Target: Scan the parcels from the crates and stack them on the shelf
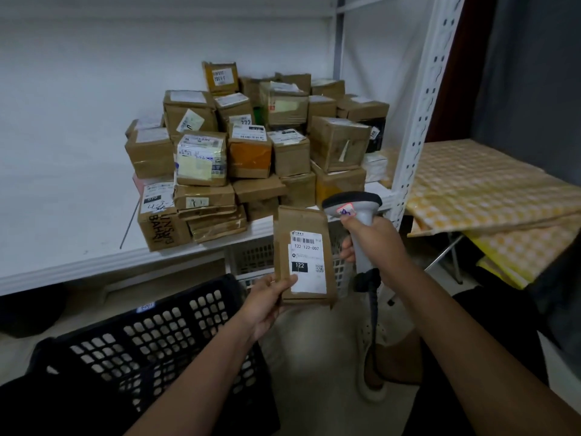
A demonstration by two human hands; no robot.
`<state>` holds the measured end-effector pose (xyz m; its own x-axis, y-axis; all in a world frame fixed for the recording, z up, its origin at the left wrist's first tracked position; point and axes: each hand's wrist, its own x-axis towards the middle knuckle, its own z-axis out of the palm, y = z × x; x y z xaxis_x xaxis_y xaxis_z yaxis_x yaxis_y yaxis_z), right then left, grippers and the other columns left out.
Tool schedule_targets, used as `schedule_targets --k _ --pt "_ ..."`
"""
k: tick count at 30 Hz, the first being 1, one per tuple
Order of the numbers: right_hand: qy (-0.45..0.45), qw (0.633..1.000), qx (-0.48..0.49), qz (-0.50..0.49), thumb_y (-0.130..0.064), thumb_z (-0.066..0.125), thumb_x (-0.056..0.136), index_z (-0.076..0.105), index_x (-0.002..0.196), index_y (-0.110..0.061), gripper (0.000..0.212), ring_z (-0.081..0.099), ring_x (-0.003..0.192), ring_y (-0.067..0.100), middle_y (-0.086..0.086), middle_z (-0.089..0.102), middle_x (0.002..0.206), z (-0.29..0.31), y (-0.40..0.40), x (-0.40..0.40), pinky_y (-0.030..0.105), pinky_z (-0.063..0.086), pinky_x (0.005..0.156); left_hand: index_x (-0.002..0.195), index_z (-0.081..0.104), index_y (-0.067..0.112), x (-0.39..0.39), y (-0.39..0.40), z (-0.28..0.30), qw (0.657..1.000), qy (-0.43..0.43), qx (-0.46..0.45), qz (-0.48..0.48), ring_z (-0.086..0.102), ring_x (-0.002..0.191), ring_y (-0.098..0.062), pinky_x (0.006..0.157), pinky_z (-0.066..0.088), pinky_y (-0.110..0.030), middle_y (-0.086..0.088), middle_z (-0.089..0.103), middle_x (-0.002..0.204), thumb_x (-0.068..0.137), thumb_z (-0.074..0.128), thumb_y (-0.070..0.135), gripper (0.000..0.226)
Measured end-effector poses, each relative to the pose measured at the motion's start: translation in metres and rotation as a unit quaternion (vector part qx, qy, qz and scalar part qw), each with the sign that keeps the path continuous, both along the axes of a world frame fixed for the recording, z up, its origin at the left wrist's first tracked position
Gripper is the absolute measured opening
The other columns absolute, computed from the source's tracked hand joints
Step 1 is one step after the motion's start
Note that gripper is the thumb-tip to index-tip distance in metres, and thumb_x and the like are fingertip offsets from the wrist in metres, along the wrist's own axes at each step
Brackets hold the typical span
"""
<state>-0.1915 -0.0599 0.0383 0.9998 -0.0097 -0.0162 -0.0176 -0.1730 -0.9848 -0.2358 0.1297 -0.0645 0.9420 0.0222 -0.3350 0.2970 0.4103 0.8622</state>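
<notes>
My left hand (267, 302) grips the lower left corner of a flat brown parcel (303, 221), held upright with its white label marked 122-122-007 facing me. My right hand (374, 243) holds the grey handle of a barcode scanner (352, 204), whose dark head sits just right of the parcel's top edge. A heap of several brown cardboard parcels (251, 146) lies stacked on the white shelf (63, 215) behind. A black perforated crate (151, 341) stands at lower left, its inside hidden.
A white perforated crate (251, 256) sits under the shelf behind the held parcel. The shelf's white upright post (421, 114) rises at right. Yellow checked padded sheets (487, 184) lie on a table at right. My foot in a light shoe (374, 357) rests on the floor.
</notes>
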Motion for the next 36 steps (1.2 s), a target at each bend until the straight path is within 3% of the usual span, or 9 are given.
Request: schedule_targets --k 6,10,18,23,28,36 --pt "0.015 0.998 -0.047 0.045 -0.028 0.060 0.096 0.064 0.084 0.000 0.030 0.061 0.046 0.022 0.009 0.062 0.058 0.013 -0.003 -0.010 0.024 0.051 0.046 0.103 0.063 0.008 0.002 -0.007 0.000 0.999 -0.028 -0.017 0.031 0.075 0.078 -0.016 0.057 0.057 -0.023 -0.009 0.077 0.094 0.095 0.062 0.007 0.008" --pt "0.022 0.997 -0.052 0.059 -0.026 0.061 0.096 0.062 0.085 0.000 0.029 0.059 0.042 0.020 0.010 0.062 0.057 0.015 -0.003 -0.013 0.023 0.047 0.043 0.106 0.063 0.008 0.004 -0.007 -0.001 0.999 -0.042 -0.021 0.027 0.075 0.082 -0.018 0.061 0.058 -0.024 -0.010 0.077 0.098 0.096 0.061 0.007 0.010" --pt "0.023 0.992 -0.098 0.081 -0.031 0.061 0.095 0.063 0.086 0.001 0.033 0.062 0.046 0.023 0.009 0.063 0.056 0.014 0.000 -0.017 0.027 0.049 0.049 0.113 0.063 0.007 0.006 -0.003 -0.008 0.998 -0.040 -0.028 0.027 0.075 0.086 -0.018 0.064 0.059 -0.025 -0.012 0.076 0.106 0.095 0.062 0.009 0.018" --pt "0.013 0.991 -0.111 0.078 -0.030 0.062 0.094 0.065 0.086 0.002 0.034 0.061 0.043 0.018 0.009 0.064 0.056 0.016 0.004 -0.019 0.024 0.050 0.046 0.109 0.064 0.010 0.004 -0.001 -0.011 0.999 -0.041 -0.022 0.023 0.075 0.091 -0.020 0.068 0.060 -0.026 -0.011 0.076 0.105 0.096 0.061 0.009 0.013" --pt "0.012 0.988 -0.133 0.078 -0.029 0.061 0.095 0.065 0.089 0.002 0.032 0.062 0.045 0.018 0.009 0.065 0.059 0.016 0.004 -0.019 0.022 0.048 0.044 0.119 0.062 0.006 0.005 0.001 -0.016 0.999 -0.036 -0.026 0.018 0.072 0.102 -0.025 0.074 0.060 -0.029 -0.016 0.072 0.117 0.096 0.062 0.011 0.024" --pt "0.003 0.986 -0.142 0.084 -0.032 0.060 0.095 0.065 0.089 0.001 0.034 0.063 0.047 0.017 0.009 0.066 0.061 0.015 0.005 -0.017 0.022 0.049 0.047 0.117 0.064 0.007 0.003 0.000 -0.017 0.999 -0.029 -0.026 0.018 0.073 0.101 -0.025 0.074 0.061 -0.029 -0.015 0.073 0.114 0.095 0.062 0.009 0.022"
